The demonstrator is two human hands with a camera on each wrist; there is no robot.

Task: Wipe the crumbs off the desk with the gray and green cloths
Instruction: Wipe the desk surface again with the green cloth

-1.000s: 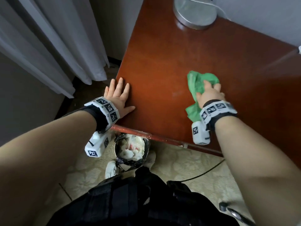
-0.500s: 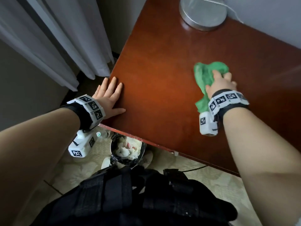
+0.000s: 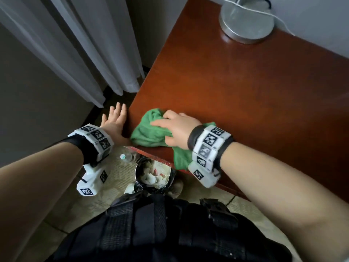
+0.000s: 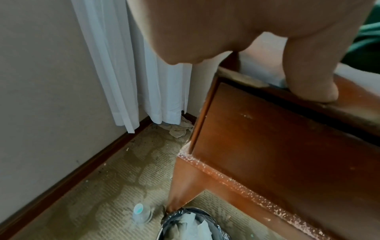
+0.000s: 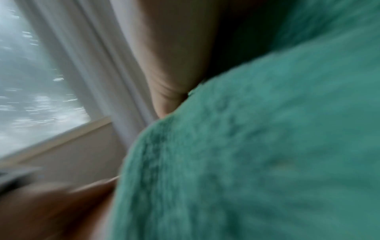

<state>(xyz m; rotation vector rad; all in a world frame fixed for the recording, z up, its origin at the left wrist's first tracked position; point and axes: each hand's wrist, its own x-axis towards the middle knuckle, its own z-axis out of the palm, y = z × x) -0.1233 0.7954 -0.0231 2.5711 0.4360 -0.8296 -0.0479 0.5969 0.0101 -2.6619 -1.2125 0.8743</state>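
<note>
My right hand (image 3: 175, 129) lies on top of the bunched green terry cloth (image 3: 149, 132), fingers curled over its folds and gripping it against the glossy reddish-brown wooden desk (image 3: 245, 103) at the near left corner; a tail of the cloth runs back under my wrist toward the front edge. In the right wrist view the cloth fills most of the picture, blurred, so it tells me nothing more about the grip. My left hand (image 3: 115, 120) is open, its fingers straight and held together just off the left side of the desk, with the thumb (image 4: 310, 76) resting on the top edge at the corner. The left wrist view shows pale crumbs (image 4: 236, 183) scattered along the lower ledge of the desk's front, below the drawer panel. On the patterned beige carpet beneath that corner stands a round black-lined waste bin (image 3: 154, 176) full of crumpled white paper, and just beside it lies a clear plastic bottle with a white cap (image 4: 141, 214). White curtains (image 3: 85, 53) hang to the left of the desk, and a round silver lamp base (image 3: 246, 21) sits at its far edge. I see no gray cloth for certain.
</note>
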